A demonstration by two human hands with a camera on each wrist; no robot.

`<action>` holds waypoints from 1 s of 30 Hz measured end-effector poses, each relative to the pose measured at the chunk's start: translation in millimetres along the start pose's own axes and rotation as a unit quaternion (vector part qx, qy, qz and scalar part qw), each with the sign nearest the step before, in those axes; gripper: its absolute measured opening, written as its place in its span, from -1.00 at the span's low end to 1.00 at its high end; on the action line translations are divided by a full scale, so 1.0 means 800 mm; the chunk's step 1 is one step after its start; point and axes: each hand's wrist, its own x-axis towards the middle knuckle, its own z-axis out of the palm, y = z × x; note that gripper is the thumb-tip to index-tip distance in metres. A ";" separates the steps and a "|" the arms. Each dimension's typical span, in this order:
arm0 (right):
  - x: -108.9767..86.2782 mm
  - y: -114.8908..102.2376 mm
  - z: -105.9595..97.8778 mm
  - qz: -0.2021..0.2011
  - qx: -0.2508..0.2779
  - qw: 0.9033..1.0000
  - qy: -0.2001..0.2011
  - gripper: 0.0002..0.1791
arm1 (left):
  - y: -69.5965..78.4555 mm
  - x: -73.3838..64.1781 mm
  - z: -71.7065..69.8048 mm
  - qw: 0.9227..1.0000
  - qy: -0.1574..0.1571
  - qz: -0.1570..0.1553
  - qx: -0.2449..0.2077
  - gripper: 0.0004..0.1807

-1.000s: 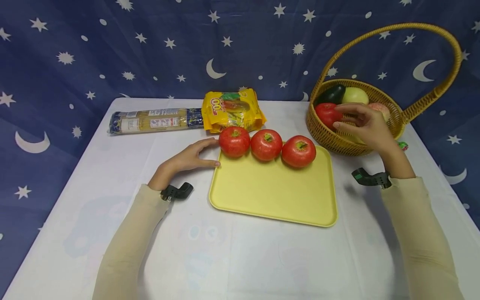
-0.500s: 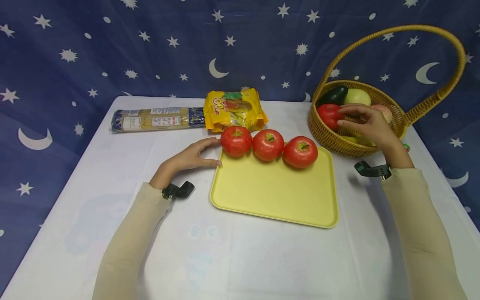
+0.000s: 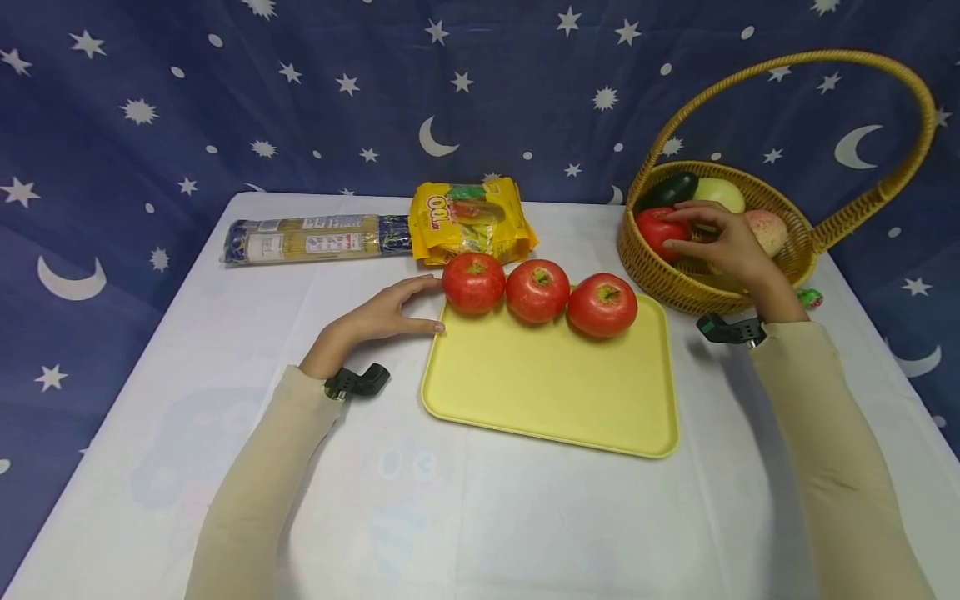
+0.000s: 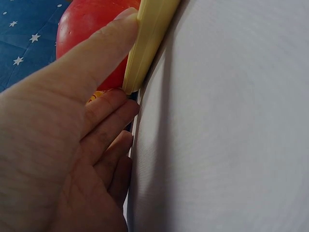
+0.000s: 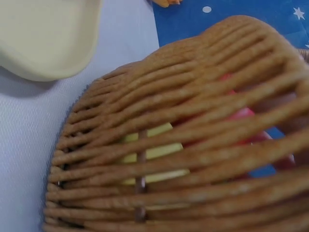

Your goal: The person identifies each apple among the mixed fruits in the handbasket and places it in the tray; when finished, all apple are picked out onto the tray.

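In the head view my left hand point(image 3: 382, 312) lies at the left edge of the yellow tray point(image 3: 555, 383). Its thumb touches the rim in the left wrist view, with the other fingers loosely extended beside the tray's corner. Along the tray's far side stand three red apples: left point(image 3: 473, 283), middle point(image 3: 537, 291) and right point(image 3: 602, 305). My right hand point(image 3: 723, 237) reaches into the wicker basket point(image 3: 660, 283), its thumb and fingers spread over a red apple-like fruit point(image 3: 651, 229). Basket weave mostly hides that hand in the right wrist view, so firm contact cannot be judged.
The basket also holds a dark green vegetable point(image 3: 667, 192), a pale green fruit point(image 3: 720, 193) and a peach-like fruit point(image 3: 767, 232). Its tall handle point(image 3: 795, 57) arches above. Behind the tray lie a yellow packet point(image 3: 468, 221) and a pack of spaghetti point(image 3: 322, 240).
My right hand has shifted slightly left and farther over the red fruit in the basket. The left hand keeps its place at the tray; the apples have not moved.
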 end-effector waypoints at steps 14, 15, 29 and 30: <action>0.003 0.004 0.002 0.006 -0.021 0.999 -0.024 -0.37 | 0.000 0.003 0.004 1.000 -0.002 -0.004 0.003 -0.15; 0.005 0.005 0.002 0.004 -0.016 0.999 -0.028 -0.36 | -0.001 0.003 0.004 1.000 -0.001 -0.004 0.003 -0.15; 0.010 0.014 0.005 -0.002 0.021 1.000 -0.022 -0.34 | 0.002 0.000 0.001 1.000 0.001 0.002 0.013 -0.17; 0.010 0.014 0.005 -0.004 0.020 1.000 -0.020 -0.34 | 0.003 0.001 0.001 1.000 0.001 0.002 0.014 -0.17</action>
